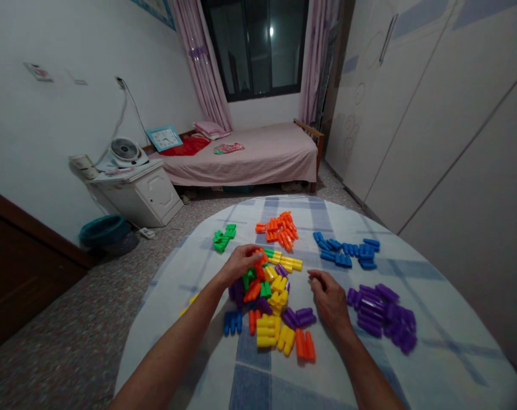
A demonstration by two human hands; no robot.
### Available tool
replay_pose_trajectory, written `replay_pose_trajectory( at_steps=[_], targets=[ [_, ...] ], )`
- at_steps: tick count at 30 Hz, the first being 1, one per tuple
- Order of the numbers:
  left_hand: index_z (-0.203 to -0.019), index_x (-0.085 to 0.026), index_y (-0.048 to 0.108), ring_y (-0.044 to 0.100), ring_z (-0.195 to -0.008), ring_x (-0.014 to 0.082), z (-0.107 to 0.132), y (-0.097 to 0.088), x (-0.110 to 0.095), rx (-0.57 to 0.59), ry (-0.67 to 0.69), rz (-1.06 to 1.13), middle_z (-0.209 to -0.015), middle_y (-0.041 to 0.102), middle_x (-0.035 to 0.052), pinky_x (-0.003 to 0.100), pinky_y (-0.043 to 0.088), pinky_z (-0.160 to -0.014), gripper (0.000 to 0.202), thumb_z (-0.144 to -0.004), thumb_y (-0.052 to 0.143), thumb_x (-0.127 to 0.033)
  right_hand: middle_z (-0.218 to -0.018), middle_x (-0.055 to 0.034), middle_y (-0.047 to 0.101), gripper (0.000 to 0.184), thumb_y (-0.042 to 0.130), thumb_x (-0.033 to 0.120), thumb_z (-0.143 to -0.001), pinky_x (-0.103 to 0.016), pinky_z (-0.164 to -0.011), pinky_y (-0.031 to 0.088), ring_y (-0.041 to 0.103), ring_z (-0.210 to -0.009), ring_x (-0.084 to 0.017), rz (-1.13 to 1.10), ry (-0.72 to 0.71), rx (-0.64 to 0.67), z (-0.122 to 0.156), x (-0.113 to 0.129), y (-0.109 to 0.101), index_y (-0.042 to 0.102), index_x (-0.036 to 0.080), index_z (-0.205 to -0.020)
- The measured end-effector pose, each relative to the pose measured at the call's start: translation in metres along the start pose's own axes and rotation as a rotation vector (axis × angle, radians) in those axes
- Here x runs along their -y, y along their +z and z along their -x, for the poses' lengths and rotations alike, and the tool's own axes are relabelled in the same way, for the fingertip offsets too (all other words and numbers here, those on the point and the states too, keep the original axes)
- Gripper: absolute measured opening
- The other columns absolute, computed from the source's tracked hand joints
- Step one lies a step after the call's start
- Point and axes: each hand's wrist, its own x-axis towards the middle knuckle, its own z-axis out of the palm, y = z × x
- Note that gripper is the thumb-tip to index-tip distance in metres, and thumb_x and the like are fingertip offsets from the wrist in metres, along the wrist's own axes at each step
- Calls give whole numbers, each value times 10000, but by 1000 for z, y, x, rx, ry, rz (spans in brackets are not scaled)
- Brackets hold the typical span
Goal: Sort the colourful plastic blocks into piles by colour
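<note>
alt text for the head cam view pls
Two bare hands sit at a mixed heap of bright plastic building blocks on a round table with a blue-checked cloth: the left hand touches the heap, the right hand is beside it. Orange, green, blue and purple piles lie around it, with a bed beyond.

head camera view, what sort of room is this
Probably a bedroom in a home: a wooden-framed bed made up with a pink cover, pink curtains at the window, and tall pale wardrobe doors along the right.
</note>
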Motion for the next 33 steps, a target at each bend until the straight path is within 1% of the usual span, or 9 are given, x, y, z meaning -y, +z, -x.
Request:
replay_pose_trajectory(
  at_steps=[3,6,9,11,13,17,22,26,33],
  targets=[
    [-1065,-143,674,620,-886,180,4,7,-6,134,106,-131,-992,700,58,270,483,-786,431,-767,591,-443,-958,-83,679,336,418,325,-818,-320,-802,452,610,-858,-205,5,0,-5,0,0,0,662,158,-978],
    [-1064,-148,677,617,-933,190,1,2,-1,33,162,-308,-1028,692,77,287,479,-838,372,-817,546,-392,-959,-83,677,335,418,327,-822,-321,-803,451,607,-860,-206,2,-10,2,-1,-1,0,663,159,-977],
    [-1120,-121,645,613,-939,197,-7,-12,13,-194,60,-561,-1082,666,109,297,471,-846,372,-833,515,-319,-957,-83,677,335,418,324,-821,-323,-803,451,609,-863,-206,0,-21,1,-1,-3,0,664,159,-978],
    [-1144,-124,631,609,-959,208,-11,-22,23,-198,-50,-729,-1119,652,119,300,463,-848,378,-820,524,-285,-960,-81,678,332,417,318,-819,-322,-803,451,611,-864,-205,1,-26,-3,-2,-4,0,665,162,-976],
    [-1132,-145,641,615,-948,212,-12,-29,30,-122,-110,-813,-1080,665,107,296,461,-833,365,-805,534,-267,-963,-79,679,329,418,314,-818,-321,-801,451,613,-866,-204,3,-31,-2,-2,-4,0,664,163,-977],
    [-1100,-181,660,620,-923,211,-8,-36,38,-47,-116,-821,-988,681,75,285,459,-817,352,-765,577,-249,-956,-79,681,328,417,316,-818,-321,-795,453,615,-861,-205,6,-29,-1,-1,-3,0,662,164,-974],
    [-1212,-194,598,596,-1007,216,-5,-36,46,-47,-104,-827,-1115,638,80,298,439,-898,463,-751,601,-243,-952,-81,681,337,412,330,-823,-323,-786,454,610,-842,-207,16,-18,-7,0,-1,0,665,167,-975],
    [-1293,-192,541,561,-1094,217,-11,-28,45,-59,-13,-820,-1214,593,93,295,415,-953,534,-761,579,-214,-938,-77,687,334,422,329,-813,-315,-768,456,611,-816,-202,24,-15,-13,-1,-1,0,671,165,-964],
    [-1082,-193,679,607,-942,212,-24,-17,33,-53,-7,-792,-1011,667,75,278,448,-819,340,-760,587,-253,-965,-80,686,335,420,325,-809,-323,-795,457,612,-851,-207,15,-28,-13,-1,-3,1,672,169,-964]
  ],
)
